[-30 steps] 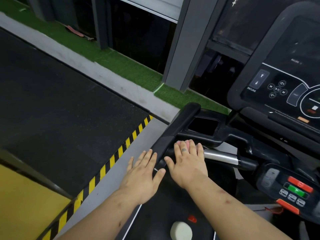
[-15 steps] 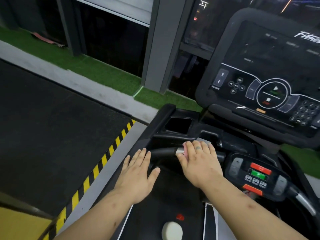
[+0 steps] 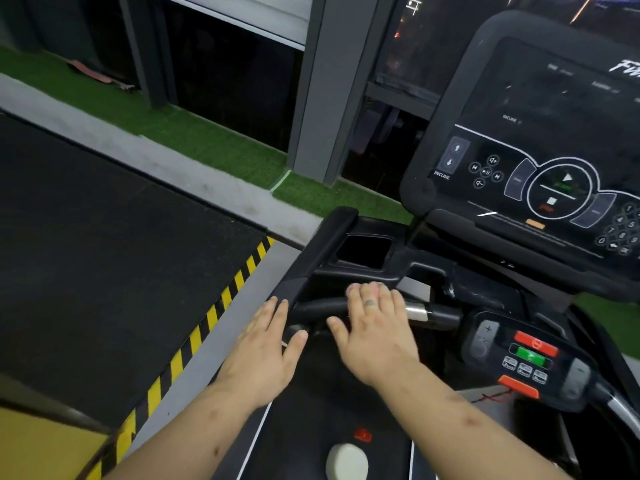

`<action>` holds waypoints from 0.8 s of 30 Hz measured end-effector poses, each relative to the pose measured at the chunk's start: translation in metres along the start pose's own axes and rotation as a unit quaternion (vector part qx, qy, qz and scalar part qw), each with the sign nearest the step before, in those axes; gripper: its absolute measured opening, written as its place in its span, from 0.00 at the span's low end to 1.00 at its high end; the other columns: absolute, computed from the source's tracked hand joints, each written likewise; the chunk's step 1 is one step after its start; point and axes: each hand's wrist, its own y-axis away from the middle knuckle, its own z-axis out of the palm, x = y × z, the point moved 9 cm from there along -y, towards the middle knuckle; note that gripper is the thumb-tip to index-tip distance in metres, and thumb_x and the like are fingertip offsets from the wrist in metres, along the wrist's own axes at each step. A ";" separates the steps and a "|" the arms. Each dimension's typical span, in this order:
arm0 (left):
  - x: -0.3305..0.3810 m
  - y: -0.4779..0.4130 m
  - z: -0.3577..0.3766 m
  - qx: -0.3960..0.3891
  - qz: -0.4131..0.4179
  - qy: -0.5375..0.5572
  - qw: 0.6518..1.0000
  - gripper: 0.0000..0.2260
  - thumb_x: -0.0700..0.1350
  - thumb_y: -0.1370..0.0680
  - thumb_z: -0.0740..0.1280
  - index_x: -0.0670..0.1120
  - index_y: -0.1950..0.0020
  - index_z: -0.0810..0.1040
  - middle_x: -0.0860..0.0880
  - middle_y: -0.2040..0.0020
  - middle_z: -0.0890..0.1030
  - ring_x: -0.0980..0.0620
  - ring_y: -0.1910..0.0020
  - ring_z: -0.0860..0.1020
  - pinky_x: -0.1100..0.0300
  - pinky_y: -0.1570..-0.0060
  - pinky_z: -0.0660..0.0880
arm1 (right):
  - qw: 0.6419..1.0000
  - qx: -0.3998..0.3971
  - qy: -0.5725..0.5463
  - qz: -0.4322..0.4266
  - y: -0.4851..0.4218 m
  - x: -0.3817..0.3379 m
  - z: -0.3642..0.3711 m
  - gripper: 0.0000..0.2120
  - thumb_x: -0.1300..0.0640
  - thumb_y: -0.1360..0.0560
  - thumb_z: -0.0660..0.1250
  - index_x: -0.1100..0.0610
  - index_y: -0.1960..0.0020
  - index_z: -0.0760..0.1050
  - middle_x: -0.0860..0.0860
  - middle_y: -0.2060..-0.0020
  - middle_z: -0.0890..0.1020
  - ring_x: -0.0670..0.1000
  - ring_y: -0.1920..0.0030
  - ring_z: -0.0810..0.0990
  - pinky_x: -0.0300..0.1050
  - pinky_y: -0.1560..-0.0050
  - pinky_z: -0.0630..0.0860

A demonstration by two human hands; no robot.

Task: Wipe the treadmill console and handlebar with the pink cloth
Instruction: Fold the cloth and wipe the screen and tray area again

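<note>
Now, right grip (image 3: 375, 327): fingers straight, pressing cloth (image 3: 352, 288) on bar (image 3: 320, 308), likely for wiping.
cloth: mostly hidden; pink edge at fingertips' 12 o'clock.
left grip (image 3: 266, 344): flat, empty, 9 o'clock of right, seemingly spare.

Blocked straight ahead by the handlebar (image 3: 318, 306), running crosswise under the right hand (image 3: 374, 334), with the tray pocket (image 3: 363, 251) just behind. Walled off further back and to the right by the tilted console (image 3: 540, 150). Hemmed in on the right by the button pad (image 3: 526, 355), near the bar's metal section. Bounded on the left by the sloping side rail (image 3: 318, 247), just past the fingertips of the left hand (image 3: 263, 348). Opens up beyond that rail, over the grey floor strip (image 3: 218, 344). Leaves a narrow gap between both hands, above the dark deck (image 3: 311, 410). Interrupted lower down on the deck by a white lump (image 3: 346, 460). Closed off far behind by the grey pillar (image 3: 322, 98).
</note>
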 end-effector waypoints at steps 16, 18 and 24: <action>0.010 -0.003 0.000 0.005 -0.003 0.018 1.000 0.35 0.69 0.20 0.42 0.56 0.15 0.48 0.54 0.15 0.47 0.54 0.17 0.47 0.53 0.19 0.53 | 0.996 -0.001 0.017 -0.090 -0.006 -0.022 0.013 0.32 0.40 0.14 0.41 0.53 0.17 0.35 0.54 0.16 0.44 0.57 0.17 0.39 0.59 0.19 0.38; 0.019 -0.002 -0.002 0.010 0.009 0.010 1.000 0.33 0.67 0.18 0.44 0.57 0.15 0.47 0.54 0.15 0.46 0.54 0.17 0.46 0.54 0.18 0.50 | 0.996 0.006 0.011 -0.084 -0.002 -0.011 0.007 0.32 0.40 0.14 0.41 0.52 0.16 0.36 0.53 0.16 0.44 0.57 0.17 0.40 0.59 0.18 0.38; 0.052 0.001 -0.004 0.017 0.023 -0.008 1.000 0.30 0.65 0.16 0.45 0.58 0.15 0.45 0.54 0.15 0.45 0.53 0.16 0.45 0.54 0.18 0.48 | 0.998 0.011 -0.005 -0.057 0.007 0.032 -0.002 0.32 0.40 0.14 0.42 0.52 0.16 0.38 0.52 0.16 0.48 0.56 0.17 0.43 0.57 0.18 0.39</action>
